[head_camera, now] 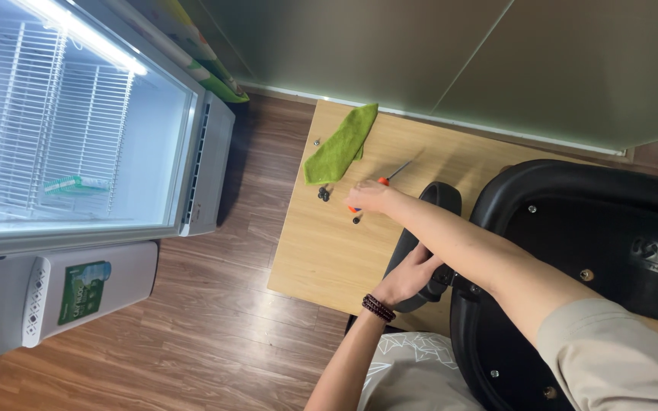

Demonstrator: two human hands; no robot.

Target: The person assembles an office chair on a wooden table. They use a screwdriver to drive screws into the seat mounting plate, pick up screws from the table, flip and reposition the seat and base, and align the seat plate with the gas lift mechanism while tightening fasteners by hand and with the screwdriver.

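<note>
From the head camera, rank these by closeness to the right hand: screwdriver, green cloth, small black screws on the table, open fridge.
From the right hand:
1. Screwdriver, with its orange handle right at the fingers.
2. Small black screws, just to the hand's left on the wooden table.
3. Green cloth, farther up the table.
4. Open fridge, far left on the floor.

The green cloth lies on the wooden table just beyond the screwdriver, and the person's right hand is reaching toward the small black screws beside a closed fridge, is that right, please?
Not quite: the fridge is open, its lit white wire shelves showing in the head view. The rest holds: the green cloth lies on the wooden table beyond the screwdriver, and the right hand reaches toward the small black screws.
</note>
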